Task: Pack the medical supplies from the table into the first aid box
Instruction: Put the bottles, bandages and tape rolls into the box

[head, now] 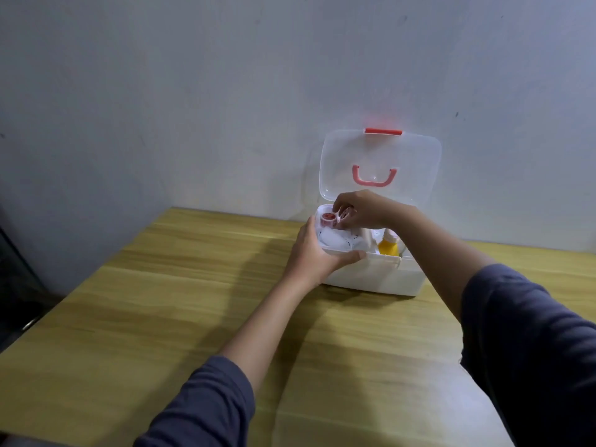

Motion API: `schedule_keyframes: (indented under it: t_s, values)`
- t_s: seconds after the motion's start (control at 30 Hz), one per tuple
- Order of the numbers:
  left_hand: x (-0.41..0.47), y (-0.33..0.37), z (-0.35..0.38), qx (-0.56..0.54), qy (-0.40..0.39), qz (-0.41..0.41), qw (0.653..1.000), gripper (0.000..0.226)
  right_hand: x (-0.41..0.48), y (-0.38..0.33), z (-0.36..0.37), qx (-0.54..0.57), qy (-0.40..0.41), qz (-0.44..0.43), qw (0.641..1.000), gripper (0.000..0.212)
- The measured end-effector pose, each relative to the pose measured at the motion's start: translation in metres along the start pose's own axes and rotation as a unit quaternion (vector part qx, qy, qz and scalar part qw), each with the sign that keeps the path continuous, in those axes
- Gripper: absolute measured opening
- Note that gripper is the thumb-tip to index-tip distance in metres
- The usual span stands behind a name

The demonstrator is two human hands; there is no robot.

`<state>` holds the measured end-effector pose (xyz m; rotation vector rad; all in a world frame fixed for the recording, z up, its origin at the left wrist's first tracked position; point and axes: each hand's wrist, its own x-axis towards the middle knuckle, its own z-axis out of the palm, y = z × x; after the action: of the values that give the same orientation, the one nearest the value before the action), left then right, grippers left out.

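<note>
Up by the wall, white box (374,275) on the tabletop (161,301), clear lid (380,162) standing open. Left hand (314,253) wrapped around the box's front left corner, steadying it. Right hand (358,209) over the inside, fingers (342,201) pinched on a small roll of tape (346,216). Beside it another roll (329,217), soft white packets (335,240) and a yellow bottle (388,246). Probably light and stiff, that roll; best pinched by its round edges.

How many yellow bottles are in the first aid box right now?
1: a yellow bottle stands in the first aid box, just right of centre near the front wall, below the right hand. Others may be hidden under that hand.
</note>
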<state>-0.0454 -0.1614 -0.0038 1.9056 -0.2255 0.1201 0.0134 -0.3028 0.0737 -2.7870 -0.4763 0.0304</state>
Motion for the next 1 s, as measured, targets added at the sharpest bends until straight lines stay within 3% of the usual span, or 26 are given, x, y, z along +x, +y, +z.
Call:
schedule_keyframes:
  t_s: [0.23, 0.6, 0.83, 1.0]
  values:
    - [0.002, -0.002, 0.000, 0.010, 0.007, -0.009, 1.000, 0.091, -0.012, -0.001, -0.012, 0.082, 0.040, -0.013, 0.996, 0.026]
    - [0.000, 0.001, 0.000, 0.000, 0.004, -0.010, 1.000, 0.090, -0.010, -0.007, 0.011, 0.031, 0.121, 0.004, 0.992, 0.020]
    - [-0.001, 0.000, -0.001, -0.009, 0.003, 0.001, 1.000, 0.089, -0.012, -0.009, -0.006, -0.003, 0.017, 0.007, 1.000, 0.024]
    - [0.000, 0.000, 0.000, -0.015, 0.003, 0.004, 1.000, 0.092, -0.014, -0.008, 0.002, 0.052, 0.074, 0.017, 0.996, 0.026]
